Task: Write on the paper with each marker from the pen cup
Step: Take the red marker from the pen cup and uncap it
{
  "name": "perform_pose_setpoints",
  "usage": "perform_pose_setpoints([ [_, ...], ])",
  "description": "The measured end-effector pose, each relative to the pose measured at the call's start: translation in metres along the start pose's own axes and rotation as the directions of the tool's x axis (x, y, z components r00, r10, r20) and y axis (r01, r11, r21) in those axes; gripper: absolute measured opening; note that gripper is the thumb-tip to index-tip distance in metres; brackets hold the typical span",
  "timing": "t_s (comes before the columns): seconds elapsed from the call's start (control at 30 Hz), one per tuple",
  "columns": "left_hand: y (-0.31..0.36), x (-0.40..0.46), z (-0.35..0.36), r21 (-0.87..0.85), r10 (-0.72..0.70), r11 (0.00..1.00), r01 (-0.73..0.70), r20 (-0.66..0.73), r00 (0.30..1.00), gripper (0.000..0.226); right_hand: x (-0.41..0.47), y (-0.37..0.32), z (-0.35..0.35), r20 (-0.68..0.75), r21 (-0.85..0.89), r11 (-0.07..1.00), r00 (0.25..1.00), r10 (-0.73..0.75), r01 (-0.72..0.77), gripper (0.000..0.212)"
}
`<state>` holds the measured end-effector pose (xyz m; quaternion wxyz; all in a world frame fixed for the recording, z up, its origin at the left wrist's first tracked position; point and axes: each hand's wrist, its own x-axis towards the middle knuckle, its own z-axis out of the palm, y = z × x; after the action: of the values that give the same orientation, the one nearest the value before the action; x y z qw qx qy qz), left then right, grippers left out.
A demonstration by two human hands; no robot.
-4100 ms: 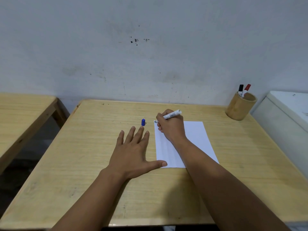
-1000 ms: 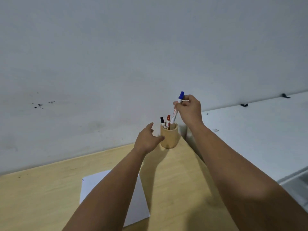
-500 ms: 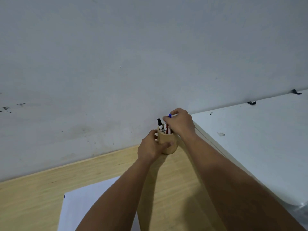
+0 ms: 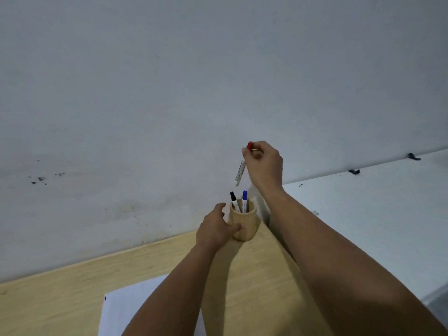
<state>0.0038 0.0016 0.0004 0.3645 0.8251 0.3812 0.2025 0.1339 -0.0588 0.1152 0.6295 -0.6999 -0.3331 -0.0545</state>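
A wooden pen cup (image 4: 243, 224) stands at the table's far right corner by the wall. A black-capped marker (image 4: 234, 202) and a blue-capped marker (image 4: 244, 201) stand inside it. My left hand (image 4: 214, 227) grips the cup's left side, thumb across its front. My right hand (image 4: 264, 163) is raised above the cup and pinches a red-capped marker (image 4: 241, 169) near its cap, so the marker hangs clear of the rim. The white paper (image 4: 126, 309) lies at the near left, partly hidden by my left forearm.
The wooden table (image 4: 60, 297) meets a grey-white wall (image 4: 169, 105) at the back. A white appliance top (image 4: 378, 214) adjoins the table's right edge, just behind the cup.
Half a second ago my right hand was down at the cup with the blue marker. That marker now stands in the cup, and my right hand has risen holding the red one.
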Motion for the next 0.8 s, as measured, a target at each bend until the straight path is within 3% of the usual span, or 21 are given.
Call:
perform_pose_setpoints([
  [0.1, 0.003, -0.015, -0.027, 0.029, 0.014, 0.999, -0.013, -0.059, 0.998, 0.076, -0.006, -0.032, -0.009, -0.014, 0.178, 0.981, 0.997, -0.080, 0.081, 0.016],
  [0.2, 0.002, -0.036, -0.061, 0.019, 0.021, 1.000, -0.019, -0.124, 0.992, 0.060, -0.028, -0.059, -0.007, 0.152, 0.269, 0.961, 0.988, 0.023, -0.063, 0.027],
  [0.27, -0.001, -0.052, -0.086, 0.000, 0.041, 0.999, -0.042, -0.181, 0.983, 0.049, -0.052, -0.070, 0.001, 0.323, 0.219, 0.951, 0.936, 0.141, -0.219, 0.027],
  [0.37, -0.014, -0.079, -0.126, -0.075, 0.038, 0.995, -0.061, -0.275, 0.961, 0.031, -0.099, -0.079, 0.016, 0.553, 0.141, 0.917, 0.798, 0.239, -0.373, 0.027],
  [0.43, -0.025, -0.096, -0.151, -0.168, 0.016, 0.983, -0.068, -0.293, 0.956, 0.035, -0.130, -0.079, 0.026, 0.665, 0.078, 0.932, 0.715, 0.215, -0.353, 0.021],
  [0.53, -0.048, -0.131, -0.188, -0.269, -0.021, 0.962, -0.052, -0.263, 0.965, 0.059, -0.178, -0.083, 0.046, 0.780, 0.038, 0.932, 0.595, 0.197, -0.359, 0.021],
  [0.8, -0.113, -0.187, -0.244, -0.085, -0.021, 0.996, -0.006, -0.312, 0.950, 0.064, -0.251, -0.112, 0.101, 0.897, 0.089, 0.934, 0.436, 0.076, -0.347, 0.027],
])
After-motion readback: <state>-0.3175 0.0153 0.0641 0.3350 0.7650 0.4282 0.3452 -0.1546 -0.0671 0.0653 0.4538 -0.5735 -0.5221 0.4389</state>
